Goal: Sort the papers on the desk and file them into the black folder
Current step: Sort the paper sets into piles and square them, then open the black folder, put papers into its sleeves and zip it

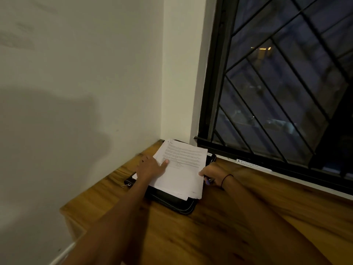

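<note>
White printed papers (181, 169) lay stacked on black folder (172, 202), far corner of wooden surface (229, 226). Left hand (150, 166) pressed flat on stack, steadying it; right hand (212, 174) pinched right edge, likely to square or lift sheets.

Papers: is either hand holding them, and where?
Both. Left hand presses the papers' left edge; right hand pinches the right edge.

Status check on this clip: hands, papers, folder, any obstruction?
Left hand on the paper stack, thumb on top. Right hand pinching its right edge. Stack sits atop the shut black folder; nothing filed yet. Stack itself blocks opening the folder.
</note>
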`<act>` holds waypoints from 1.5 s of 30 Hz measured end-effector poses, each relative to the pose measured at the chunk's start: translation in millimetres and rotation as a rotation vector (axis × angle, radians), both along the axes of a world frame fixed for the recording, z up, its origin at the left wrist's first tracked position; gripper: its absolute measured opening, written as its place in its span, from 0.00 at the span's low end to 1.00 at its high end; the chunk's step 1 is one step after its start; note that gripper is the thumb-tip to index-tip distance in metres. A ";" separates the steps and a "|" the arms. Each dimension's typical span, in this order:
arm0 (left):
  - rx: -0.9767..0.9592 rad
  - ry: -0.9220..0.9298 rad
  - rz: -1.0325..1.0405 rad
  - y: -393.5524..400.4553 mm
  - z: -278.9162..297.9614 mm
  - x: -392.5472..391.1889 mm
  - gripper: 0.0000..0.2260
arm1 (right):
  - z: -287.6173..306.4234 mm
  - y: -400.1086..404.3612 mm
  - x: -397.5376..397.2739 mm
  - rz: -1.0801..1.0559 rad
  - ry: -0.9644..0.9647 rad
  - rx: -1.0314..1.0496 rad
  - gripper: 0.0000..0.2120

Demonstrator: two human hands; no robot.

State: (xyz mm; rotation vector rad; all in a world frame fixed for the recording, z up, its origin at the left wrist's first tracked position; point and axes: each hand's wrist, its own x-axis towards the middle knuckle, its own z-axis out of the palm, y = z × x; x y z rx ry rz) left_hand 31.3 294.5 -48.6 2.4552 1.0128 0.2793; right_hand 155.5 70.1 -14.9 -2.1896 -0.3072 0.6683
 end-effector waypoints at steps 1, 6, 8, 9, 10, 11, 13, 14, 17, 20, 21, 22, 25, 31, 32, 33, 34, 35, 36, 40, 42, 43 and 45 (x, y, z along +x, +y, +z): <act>-0.006 0.017 -0.023 -11.7 1.5 -0.2 0.52 | -0.4 -14.1 -2.8 -0.002 -0.004 -0.017 0.04; 0.062 -0.015 -0.085 -93.8 -1.0 -9.7 0.44 | -10.7 -98.4 -15.5 -0.051 0.025 -0.015 0.09; 0.058 0.001 -0.118 -130.1 -2.1 -13.3 0.44 | -15.6 -137.2 -25.3 -0.105 0.015 -0.023 0.09; 0.059 0.017 -0.139 -148.1 -2.2 -14.5 0.44 | -17.2 -157.3 -32.5 -0.144 0.009 -0.008 0.11; 0.074 0.025 -0.163 -166.0 -1.4 -16.6 0.44 | -18.0 -177.1 -41.1 -0.178 -0.003 0.006 0.13; 0.080 0.026 -0.186 -183.8 0.8 -21.3 0.43 | -16.5 -196.8 -52.4 -0.203 -0.014 0.024 0.11; 0.063 0.018 -0.261 -211.8 3.2 -28.9 0.44 | -12.8 -234.1 -75.9 -0.244 -0.042 0.071 0.04; 0.041 0.028 -0.307 -222.9 6.1 -32.5 0.47 | -10.5 -250.6 -88.2 -0.259 -0.056 0.094 0.05; -0.068 0.100 -0.452 -242.5 10.1 -35.8 0.52 | -5.0 -292.8 -120.3 -0.303 -0.086 0.139 0.08; -0.193 0.034 -0.561 -256.4 15.2 -45.5 0.41 | 3.5 -323.9 -143.3 -0.322 -0.124 0.122 0.09; -0.206 -0.013 -0.595 -261.8 15.7 -49.5 0.36 | 4.5 -334.1 -150.3 -0.322 -0.131 0.120 0.10; -0.202 -0.055 -0.614 -266.1 14.2 -52.8 0.31 | 3.8 -343.7 -156.6 -0.326 -0.133 0.127 0.10; -0.216 -0.097 -0.586 -275.7 5.8 -61.4 0.23 | -3.4 -363.7 -168.4 -0.358 -0.149 0.096 0.09; -0.374 -0.188 -0.538 -275.3 -2.7 -62.2 0.33 | -13.8 -371.5 -172.0 -0.400 -0.237 -0.001 0.13; -0.402 -0.223 -0.545 -274.3 -3.7 -62.5 0.35 | -12.8 -373.5 -169.9 -0.416 -0.287 -0.060 0.14; -0.421 -0.260 -0.541 -272.7 -5.8 -61.8 0.35 | -12.0 -376.5 -166.0 -0.423 -0.358 -0.143 0.14; -0.439 -0.287 -0.539 -272.1 -6.8 -62.8 0.34 | -9.2 -379.8 -163.7 -0.429 -0.427 -0.263 0.10; -0.447 -0.300 -0.545 -272.1 -6.5 -63.7 0.31 | -7.8 -384.1 -159.6 -0.428 -0.478 -0.361 0.09; -0.455 -0.301 -0.555 -272.0 -5.8 -64.2 0.28 | -7.1 -387.5 -155.5 -0.441 -0.495 -0.437 0.17; -0.441 -0.282 -0.586 -272.7 -3.3 -64.8 0.26 | -15.4 -397.1 -146.8 -0.407 -0.616 -0.684 0.26; -0.449 -0.282 -0.597 -271.9 -4.9 -66.2 0.29 | -21.9 -401.4 -142.3 -0.410 -0.641 -0.809 0.22; -0.448 -0.283 -0.590 -270.9 -5.9 -66.8 0.30 | -26.2 -403.1 -139.0 -0.409 -0.644 -0.831 0.22; -0.447 -0.295 -0.582 -269.3 -6.3 -65.3 0.29 | -30.8 -403.1 -135.0 -0.422 -0.650 -0.847 0.21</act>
